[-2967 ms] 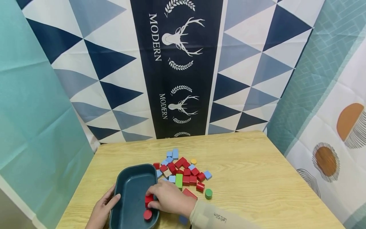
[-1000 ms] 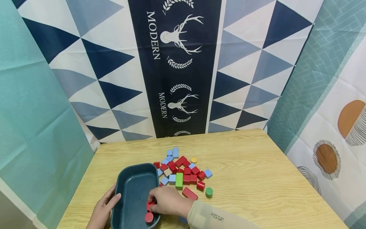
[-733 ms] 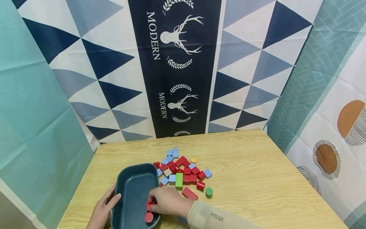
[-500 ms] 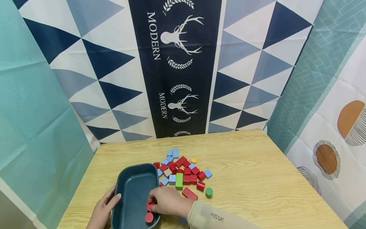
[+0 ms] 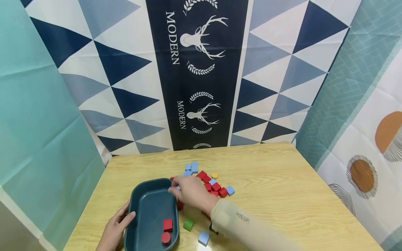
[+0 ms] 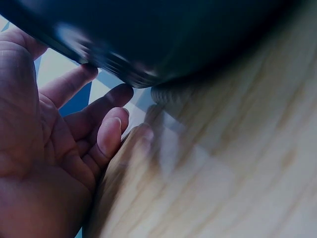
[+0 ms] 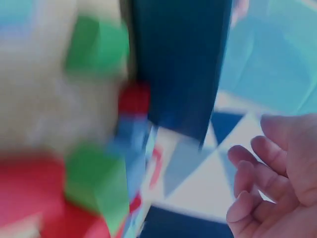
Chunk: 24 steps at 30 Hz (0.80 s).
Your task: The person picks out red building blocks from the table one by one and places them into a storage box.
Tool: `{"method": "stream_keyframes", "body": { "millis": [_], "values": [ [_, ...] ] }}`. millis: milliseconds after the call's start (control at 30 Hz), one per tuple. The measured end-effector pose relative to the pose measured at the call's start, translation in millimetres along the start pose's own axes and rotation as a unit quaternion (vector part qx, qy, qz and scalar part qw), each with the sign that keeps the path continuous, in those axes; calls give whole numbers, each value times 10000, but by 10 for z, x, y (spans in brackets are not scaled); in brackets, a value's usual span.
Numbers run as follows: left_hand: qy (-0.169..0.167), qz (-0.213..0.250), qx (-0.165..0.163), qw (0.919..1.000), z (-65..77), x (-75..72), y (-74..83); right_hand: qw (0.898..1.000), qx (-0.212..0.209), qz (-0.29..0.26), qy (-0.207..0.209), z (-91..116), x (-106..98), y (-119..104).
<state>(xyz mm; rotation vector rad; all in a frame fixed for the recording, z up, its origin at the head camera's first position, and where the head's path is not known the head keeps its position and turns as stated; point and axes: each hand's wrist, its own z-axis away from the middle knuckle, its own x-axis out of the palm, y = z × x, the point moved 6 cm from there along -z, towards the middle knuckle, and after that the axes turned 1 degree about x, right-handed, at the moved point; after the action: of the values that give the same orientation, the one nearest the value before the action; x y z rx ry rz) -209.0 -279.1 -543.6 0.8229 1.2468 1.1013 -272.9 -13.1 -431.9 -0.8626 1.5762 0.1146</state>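
In the head view my left hand (image 5: 114, 226) grips the left wall of a dark teal tray (image 5: 142, 186), thumb over the rim and fingers outside. The left wrist view shows fingertips right at the tray's underside curve. A red cube (image 5: 168, 225) and a red cylinder (image 5: 165, 238) lie inside, near the tray's right wall. My right hand (image 5: 191, 190) is above the block pile, just right of the tray's far right corner. Its fingers hang loosely curled with nothing between them in the right wrist view. The hand and forearm hide part of the pile.
Red blocks (image 5: 216, 187) and blue blocks (image 5: 194, 167) cluster right of the tray, with a yellow piece (image 5: 215, 175) behind. A green block (image 5: 188, 224) and a blue cube (image 5: 203, 238) lie nearer. Patterned cloth (image 5: 201, 69) hangs behind the wooden table (image 5: 267, 174).
My right hand has let go of the red cube, leaving it in the tray beside the red cylinder. It has moved up and away over the block pile. My left hand stays on the tray.
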Motion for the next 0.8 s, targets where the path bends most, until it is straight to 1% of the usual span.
{"method": "stream_keyframes", "body": {
  "millis": [67,133,167,233,367,467,533,700,800],
  "values": [
    [32,2,27,10000,-2,-26,21,9991,369,201,98,-174,-58,138],
    [82,14,24,10000,-4,-47,32,9970,567,525,45,-337,-36,253],
    [116,20,15,9999,-4,-56,37,9961,591,656,-44,-409,-4,294],
    [198,-1,-8,9998,-3,-69,43,9942,525,897,-284,-528,94,348],
    [291,22,4,9996,-15,-58,56,9918,167,1118,-588,-694,294,363],
    [292,67,70,9995,-20,-24,65,9895,-66,1305,-612,-765,396,353],
    [307,106,113,9994,-15,-2,63,9866,-148,1480,-676,-788,459,364],
    [325,273,130,9990,4,35,31,9792,-89,1826,-883,-790,624,441],
    [365,280,156,9988,11,31,31,9778,-65,1908,-865,-803,682,445]
  ]
}}
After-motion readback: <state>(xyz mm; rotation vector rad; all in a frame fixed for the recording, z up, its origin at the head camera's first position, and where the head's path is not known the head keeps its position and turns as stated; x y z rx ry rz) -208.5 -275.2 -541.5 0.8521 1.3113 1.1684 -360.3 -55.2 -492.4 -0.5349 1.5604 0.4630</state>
